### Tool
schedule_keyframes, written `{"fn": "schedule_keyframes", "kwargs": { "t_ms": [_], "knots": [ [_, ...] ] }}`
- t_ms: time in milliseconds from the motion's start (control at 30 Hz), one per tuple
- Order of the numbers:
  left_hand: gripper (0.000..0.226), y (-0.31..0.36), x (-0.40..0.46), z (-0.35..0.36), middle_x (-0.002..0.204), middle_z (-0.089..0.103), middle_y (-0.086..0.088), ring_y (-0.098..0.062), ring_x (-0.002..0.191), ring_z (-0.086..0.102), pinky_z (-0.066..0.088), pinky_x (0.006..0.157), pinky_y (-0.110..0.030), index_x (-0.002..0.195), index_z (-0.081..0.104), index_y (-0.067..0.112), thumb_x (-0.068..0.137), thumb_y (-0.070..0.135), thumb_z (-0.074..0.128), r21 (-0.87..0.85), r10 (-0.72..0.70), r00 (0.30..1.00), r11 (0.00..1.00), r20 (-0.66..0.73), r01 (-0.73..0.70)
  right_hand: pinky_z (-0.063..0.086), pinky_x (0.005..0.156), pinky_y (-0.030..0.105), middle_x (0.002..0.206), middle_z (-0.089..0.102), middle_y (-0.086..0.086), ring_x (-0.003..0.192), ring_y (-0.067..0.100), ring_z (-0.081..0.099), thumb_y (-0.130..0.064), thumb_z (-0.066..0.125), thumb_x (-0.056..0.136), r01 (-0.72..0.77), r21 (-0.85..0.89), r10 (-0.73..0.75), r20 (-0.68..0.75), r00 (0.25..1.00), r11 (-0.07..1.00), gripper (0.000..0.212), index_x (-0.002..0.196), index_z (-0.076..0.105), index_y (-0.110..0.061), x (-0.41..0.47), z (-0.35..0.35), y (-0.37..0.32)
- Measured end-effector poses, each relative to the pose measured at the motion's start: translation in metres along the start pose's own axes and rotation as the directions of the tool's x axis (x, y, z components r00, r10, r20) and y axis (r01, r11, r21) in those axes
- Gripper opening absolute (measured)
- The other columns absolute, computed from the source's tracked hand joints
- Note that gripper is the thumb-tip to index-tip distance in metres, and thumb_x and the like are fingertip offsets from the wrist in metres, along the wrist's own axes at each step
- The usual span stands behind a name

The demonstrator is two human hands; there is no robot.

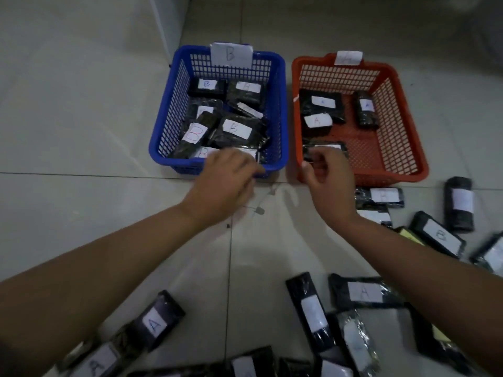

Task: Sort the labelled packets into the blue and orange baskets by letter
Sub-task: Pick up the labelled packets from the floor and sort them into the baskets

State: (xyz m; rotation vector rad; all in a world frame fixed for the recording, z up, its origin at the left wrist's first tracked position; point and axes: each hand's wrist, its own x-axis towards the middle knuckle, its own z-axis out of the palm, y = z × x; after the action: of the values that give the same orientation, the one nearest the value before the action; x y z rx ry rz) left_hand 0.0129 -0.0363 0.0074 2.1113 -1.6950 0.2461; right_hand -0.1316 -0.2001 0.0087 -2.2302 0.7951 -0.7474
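Here, pale floor tiles (81,131) carry the blue basket (275,110); orange basket (392,148) just right of it. My left hand (226,183) is loosely curled at its near rim, grip unclear. My right hand (326,178) pinches a packet (313,153), lengthwise left-right, inside the orange basket's near-left corner.

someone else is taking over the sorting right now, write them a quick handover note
Left hand: over the near rim of the blue basket, a packet just below it; grip unclear.
Right hand: fingers curled at a packet in the near corner of the orange basket.
Done: several B packets in blue, four packets in orange.
Left: loose packets on the floor near and to the right, A and B mixed.
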Motion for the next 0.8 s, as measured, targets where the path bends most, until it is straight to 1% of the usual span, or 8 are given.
{"fn": "schedule_keyframes", "kwargs": {
  "t_ms": [100,200,300,367,500,633,700,800],
  "knots": [
    [0.024,0.048,-0.011,0.014,0.102,0.065,0.001,-0.021,0.098,0.059,0.032,0.083,-0.034,0.106,0.065,0.02,0.082,0.022,0.064,-0.127,0.317,0.917,0.947,0.241,-0.294,0.036,0.067,0.007,0.091,0.055,-0.001,0.076,0.006,0.049,-0.006,0.059,0.086,-0.036,-0.064,0.038,0.029,0.999,0.997,0.018,0.104,0.058,-0.011,-0.035,-0.04,0.021],
    [0.035,0.089,-0.026,0.032,0.121,0.059,-0.003,-0.023,0.111,0.054,0.038,0.088,-0.036,0.122,0.057,0.02,0.088,0.027,0.058,-0.254,0.407,0.795,0.912,0.449,-0.324,0.036,0.065,0.003,0.088,0.055,-0.003,0.071,0.003,0.048,-0.002,0.059,0.085,-0.028,-0.149,0.045,0.108,0.993,0.988,0.021,0.104,0.06,-0.009,-0.069,-0.071,0.04],
    [0.053,0.111,-0.042,0.054,0.142,0.044,-0.005,-0.022,0.129,0.04,0.035,0.096,-0.034,0.135,0.046,0.019,0.087,0.036,0.061,-0.281,0.44,0.67,0.898,0.598,-0.339,0.037,0.065,0.017,0.089,0.055,-0.004,0.074,0.01,0.05,-0.002,0.059,0.083,0.003,-0.234,0.048,0.213,0.976,0.972,0.026,0.107,0.059,-0.013,-0.096,-0.091,0.058],
    [0.06,0.12,-0.05,0.063,0.142,0.045,-0.004,-0.022,0.131,0.042,0.037,0.093,-0.03,0.135,0.048,0.018,0.082,0.039,0.066,-0.309,0.484,0.625,0.874,0.613,-0.374,0.039,0.066,0.024,0.09,0.055,-0.004,0.074,0.012,0.051,-0.003,0.059,0.082,0.0,-0.237,0.061,0.248,0.967,0.972,0.03,0.11,0.058,-0.014,-0.111,-0.101,0.066],
    [0.065,0.134,-0.062,0.074,0.127,0.06,0.003,-0.017,0.119,0.055,0.045,0.086,-0.024,0.124,0.057,0.021,0.067,0.045,0.077,-0.291,0.58,0.592,0.806,0.559,-0.515,0.041,0.063,0.019,0.084,0.054,-0.009,0.068,0.003,0.051,-0.005,0.06,0.081,-0.034,-0.186,0.092,0.313,0.945,0.982,0.03,0.107,0.059,-0.02,-0.139,-0.117,0.072],
    [0.048,0.14,-0.067,0.081,0.103,0.066,0.005,-0.012,0.092,0.063,0.032,0.078,-0.023,0.113,0.065,0.023,0.068,0.033,0.079,-0.283,0.612,0.59,0.781,0.526,-0.557,0.039,0.064,0.012,0.088,0.052,-0.021,0.074,-0.006,0.052,-0.009,0.06,0.082,-0.104,-0.148,0.156,0.402,0.902,0.983,0.031,0.108,0.056,-0.026,-0.175,-0.127,0.076],
    [0.044,0.137,-0.068,0.08,0.095,0.064,0.003,-0.014,0.084,0.061,0.03,0.075,-0.024,0.108,0.065,0.022,0.068,0.035,0.076,-0.275,0.586,0.589,0.799,0.556,-0.535,0.048,0.076,0.023,0.103,0.057,-0.015,0.092,0.0,0.056,-0.012,0.049,0.082,0.039,-0.148,0.04,0.497,0.867,0.988,0.036,0.114,0.054,-0.027,-0.19,-0.133,0.081],
    [0.037,0.124,-0.065,0.07,0.097,0.059,-0.002,-0.02,0.088,0.056,0.037,0.076,-0.029,0.106,0.06,0.017,0.075,0.035,0.07,-0.325,0.524,0.624,0.851,0.58,-0.413,0.049,0.092,0.034,0.137,0.047,-0.009,0.115,0.018,0.05,-0.009,0.042,0.071,0.411,-0.232,-0.138,0.707,0.694,0.882,0.07,0.134,0.042,-0.038,-0.197,-0.145,0.096]
  ]
}}
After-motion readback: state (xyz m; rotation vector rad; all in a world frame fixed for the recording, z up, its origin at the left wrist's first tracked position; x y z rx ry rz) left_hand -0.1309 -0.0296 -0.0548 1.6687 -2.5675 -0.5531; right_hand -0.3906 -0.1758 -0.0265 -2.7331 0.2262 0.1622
